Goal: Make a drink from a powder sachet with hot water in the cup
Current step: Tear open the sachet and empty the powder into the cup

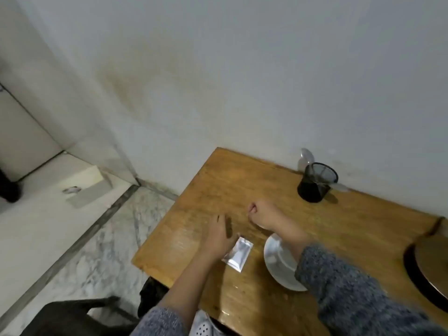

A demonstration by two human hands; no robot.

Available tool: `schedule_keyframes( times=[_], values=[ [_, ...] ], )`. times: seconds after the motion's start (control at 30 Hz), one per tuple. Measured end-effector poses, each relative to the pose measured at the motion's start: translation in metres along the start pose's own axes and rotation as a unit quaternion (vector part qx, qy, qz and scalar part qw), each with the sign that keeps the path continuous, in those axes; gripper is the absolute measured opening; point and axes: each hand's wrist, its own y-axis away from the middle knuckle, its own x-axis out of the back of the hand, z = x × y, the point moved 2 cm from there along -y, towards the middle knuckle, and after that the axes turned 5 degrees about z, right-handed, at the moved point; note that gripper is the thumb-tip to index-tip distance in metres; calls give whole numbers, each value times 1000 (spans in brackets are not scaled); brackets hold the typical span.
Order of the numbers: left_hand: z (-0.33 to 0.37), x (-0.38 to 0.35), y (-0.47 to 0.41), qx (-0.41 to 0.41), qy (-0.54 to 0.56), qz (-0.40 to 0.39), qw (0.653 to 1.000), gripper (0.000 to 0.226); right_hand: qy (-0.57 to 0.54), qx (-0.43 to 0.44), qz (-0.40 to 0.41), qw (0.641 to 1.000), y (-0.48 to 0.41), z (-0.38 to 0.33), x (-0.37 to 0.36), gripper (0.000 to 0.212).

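Observation:
A silver powder sachet (238, 253) lies flat on the wooden table (351, 234). Just left of it is my left hand (217, 238), low over the table, its fingers around a narrow brown stick sachet (229, 228). My right hand (260, 212) hovers further back as a closed fist with nothing visible in it. The white cup (278, 265) stands right of the silver sachet. My right forearm in a grey knitted sleeve crosses over it and hides part of it.
A black mesh holder (315, 185) with clear plastic spoons stands by the wall at the back. A dark round object (426, 267) sits at the table's right edge. The table's left edge drops to a marble floor. A dark chair (72, 316) is at lower left.

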Motion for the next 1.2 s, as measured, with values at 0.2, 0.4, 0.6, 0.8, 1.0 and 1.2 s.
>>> schedule_keyframes(
  times=[0.2,0.4,0.6,0.8,1.0,1.2],
  values=[
    [-16,-27,19,24,12,2,1000,53,57,1,-79,995,-7,4,-39,6],
    [-19,-33,24,58,24,23,998,47,169,-22,-135,976,-7,7,-54,21],
    [-20,-34,19,93,59,13,994,45,207,-41,-142,967,-8,11,-63,39],
    [-25,-37,17,77,69,-11,995,40,205,-8,-163,965,-5,10,-63,36],
    [-29,-18,19,89,235,-6,968,20,119,26,-175,977,0,0,-36,27],
    [0,19,0,21,320,-55,946,24,8,46,-99,994,14,-22,18,7]
  ],
)
